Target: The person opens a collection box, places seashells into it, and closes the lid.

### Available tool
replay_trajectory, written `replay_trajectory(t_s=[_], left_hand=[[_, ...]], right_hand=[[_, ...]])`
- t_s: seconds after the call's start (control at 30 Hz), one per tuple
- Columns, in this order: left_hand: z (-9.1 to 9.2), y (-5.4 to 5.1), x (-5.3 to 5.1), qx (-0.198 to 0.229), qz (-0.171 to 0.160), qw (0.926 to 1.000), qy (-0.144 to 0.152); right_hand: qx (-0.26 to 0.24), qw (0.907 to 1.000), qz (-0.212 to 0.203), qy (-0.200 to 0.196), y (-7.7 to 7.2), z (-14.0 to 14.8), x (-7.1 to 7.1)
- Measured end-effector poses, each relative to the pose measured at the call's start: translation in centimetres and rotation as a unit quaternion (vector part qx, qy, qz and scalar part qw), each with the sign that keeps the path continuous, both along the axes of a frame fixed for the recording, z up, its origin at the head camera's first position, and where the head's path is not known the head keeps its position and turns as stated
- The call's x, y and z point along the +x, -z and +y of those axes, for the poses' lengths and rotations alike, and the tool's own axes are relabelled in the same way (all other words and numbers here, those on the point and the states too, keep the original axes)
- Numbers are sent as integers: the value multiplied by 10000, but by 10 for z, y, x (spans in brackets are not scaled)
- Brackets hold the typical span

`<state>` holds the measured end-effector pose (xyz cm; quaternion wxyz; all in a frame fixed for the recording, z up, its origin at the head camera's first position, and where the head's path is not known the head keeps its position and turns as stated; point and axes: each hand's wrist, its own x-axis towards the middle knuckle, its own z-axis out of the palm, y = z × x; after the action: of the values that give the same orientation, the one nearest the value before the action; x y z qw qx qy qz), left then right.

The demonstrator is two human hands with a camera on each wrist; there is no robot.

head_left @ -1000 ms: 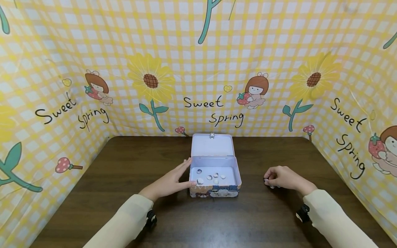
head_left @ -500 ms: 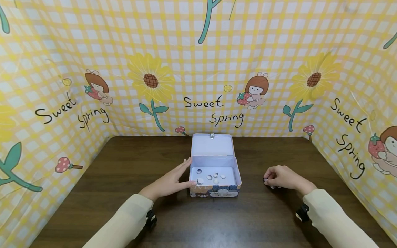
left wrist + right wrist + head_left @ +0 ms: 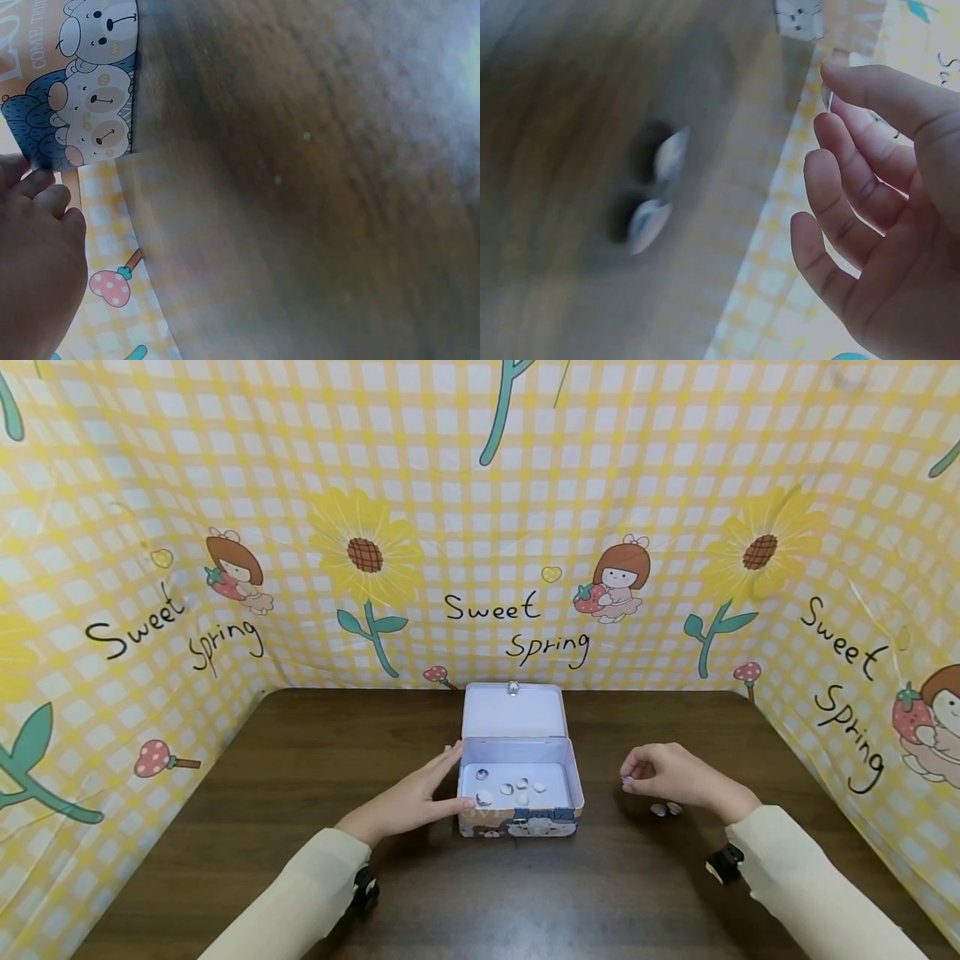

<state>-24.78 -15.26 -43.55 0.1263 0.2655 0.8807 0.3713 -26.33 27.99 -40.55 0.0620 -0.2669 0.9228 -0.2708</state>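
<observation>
A small tin box (image 3: 543, 827) with printed bears stands with its lid (image 3: 513, 717) raised. Several small pale shells, one of them a round shell (image 3: 483, 798), lie scattered on its white floor. My left hand (image 3: 405, 802) rests against the box's left side, fingers extended along the wall and thumb at the front left corner. Right of the box, my right hand (image 3: 675, 772) pinches a small shell (image 3: 827, 97) between thumb and index finger, above the table. Two more shells, a left one (image 3: 657, 810) and a right one (image 3: 675, 809), lie beneath that hand.
The dark wooden table (image 3: 480, 902) ends at a yellow checked cloth (image 3: 420, 635), which hangs behind it and along both sides. The raised lid stands close to the back edge, near the cloth.
My right hand has lifted from the table and shifted a little left with a shell pinched in it, uncovering the two shells below. The left hand and box stay put.
</observation>
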Motion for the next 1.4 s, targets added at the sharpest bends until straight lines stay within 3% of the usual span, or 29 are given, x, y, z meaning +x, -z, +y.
replay_trajectory(t_s=[0.47,0.73,1.03,1.4], left_hand=[[0,-1,1,-8,-29,10000,-31],[-1,0,1,-13,-36,10000,-45],[0,0,1,-17,15,10000,-27],[0,0,1,-41,-14,10000,-84]], right_hand=[[-67,9959,750,-492,-29,-35,2],[-184,9953,772,-556,-36,-58,-2],[-339,9918,889,-856,-34,-91,-9],[-444,9915,729,-979,-20,-133,-16]])
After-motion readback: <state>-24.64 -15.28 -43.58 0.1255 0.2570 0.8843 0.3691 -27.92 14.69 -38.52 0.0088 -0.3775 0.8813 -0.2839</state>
